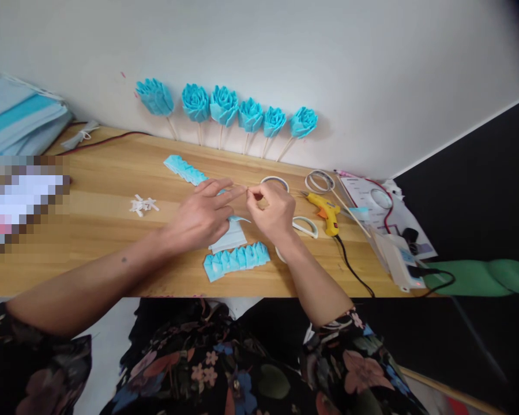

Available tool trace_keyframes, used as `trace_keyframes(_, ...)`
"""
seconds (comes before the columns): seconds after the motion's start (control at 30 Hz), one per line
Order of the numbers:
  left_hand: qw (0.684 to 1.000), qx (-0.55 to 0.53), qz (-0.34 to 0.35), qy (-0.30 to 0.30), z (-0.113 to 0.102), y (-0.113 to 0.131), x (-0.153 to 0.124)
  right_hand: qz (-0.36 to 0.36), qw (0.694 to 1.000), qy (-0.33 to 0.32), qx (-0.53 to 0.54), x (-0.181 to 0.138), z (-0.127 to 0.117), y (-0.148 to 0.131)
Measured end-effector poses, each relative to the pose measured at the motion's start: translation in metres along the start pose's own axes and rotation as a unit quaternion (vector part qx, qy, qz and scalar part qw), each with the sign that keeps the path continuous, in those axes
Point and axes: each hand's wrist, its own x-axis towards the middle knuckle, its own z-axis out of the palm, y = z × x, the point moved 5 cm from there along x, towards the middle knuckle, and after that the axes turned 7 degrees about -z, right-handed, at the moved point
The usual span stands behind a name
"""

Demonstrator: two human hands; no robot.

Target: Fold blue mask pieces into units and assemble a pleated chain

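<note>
My left hand (201, 216) and my right hand (273, 212) meet over the middle of the wooden table (112, 173). Both pinch a thin wooden stick (241, 185) between fingertips, left fingers stretched toward it, right fingers curled. Under the hands lies a folded blue-and-white mask piece (230, 235). In front of it sits a pleated blue strip (237, 259), and another pleated strip (185, 169) lies behind the left hand.
Several blue fabric roses on sticks (225, 106) lean against the wall. A yellow glue gun (325, 211) with black cord, tape rolls (319, 181), a power strip (400, 265), white scraps (143, 204) and a stack of blue masks (19, 115) lie around.
</note>
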Motion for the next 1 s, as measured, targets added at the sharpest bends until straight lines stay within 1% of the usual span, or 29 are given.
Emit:
trace_keyframes(0.1,0.999,-0.029,-0.022,-0.006,0.000,-0.003,0.000,0.033,0.999,0.005,0.034,0.001,-0.001,0.003)
trace_keyframes(0.2,0.995,-0.088,-0.055,0.006,-0.003,-0.009,0.001,0.103,0.992,0.003,0.080,0.001,0.000,0.012)
trace_keyframes(0.27,0.984,-0.147,-0.093,0.020,-0.007,-0.015,0.002,0.148,0.981,-0.005,0.127,0.000,0.003,0.018)
trace_keyframes(0.33,0.963,-0.216,-0.157,0.026,-0.009,-0.024,0.002,0.174,0.969,-0.021,0.175,0.000,0.006,0.022)
trace_keyframes(0.37,0.946,-0.253,-0.201,0.025,-0.008,-0.028,0.002,0.179,0.964,-0.028,0.193,0.000,0.008,0.023)
trace_keyframes(0.4,0.922,-0.292,-0.252,0.022,-0.007,-0.033,0.001,0.180,0.961,-0.033,0.206,-0.001,0.009,0.023)
trace_keyframes(0.43,0.890,-0.335,-0.308,0.022,-0.005,-0.038,-0.001,0.180,0.960,-0.036,0.213,-0.001,0.009,0.023)
trace_keyframes(0.5,0.807,-0.422,-0.412,0.031,0.002,-0.047,-0.007,0.181,0.959,-0.037,0.216,-0.002,0.009,0.024)
trace_keyframes(0.53,0.765,-0.460,-0.449,0.044,0.006,-0.050,-0.010,0.181,0.959,-0.039,0.215,-0.002,0.009,0.025)
trace_keyframes(0.57,0.728,-0.491,-0.475,0.060,0.009,-0.052,-0.012,0.181,0.959,-0.043,0.215,-0.002,0.009,0.025)
trace_keyframes(0.6,0.700,-0.514,-0.491,0.072,0.012,-0.054,-0.014,0.179,0.959,-0.047,0.216,-0.002,0.009,0.025)
trace_keyframes(0.63,0.680,-0.531,-0.499,0.080,0.014,-0.055,-0.015,0.177,0.959,-0.053,0.215,-0.002,0.010,0.025)
trace_keyframes(0.73,0.640,-0.570,-0.508,0.087,0.021,-0.058,-0.016,0.178,0.961,-0.065,0.203,-0.002,0.011,0.026)
trace_keyframes(0.87,0.586,-0.631,-0.503,0.079,0.026,-0.056,-0.014,0.172,0.964,-0.016,0.204,-0.001,0.008,0.028)
trace_keyframes(0.93,0.569,-0.652,-0.498,0.062,0.027,-0.054,-0.013,0.153,0.968,-0.003,0.197,0.000,0.006,0.028)
trace_keyframes(1.0,0.560,-0.664,-0.493,0.045,0.028,-0.052,-0.012,0.132,0.974,-0.014,0.182,0.001,0.006,0.026)
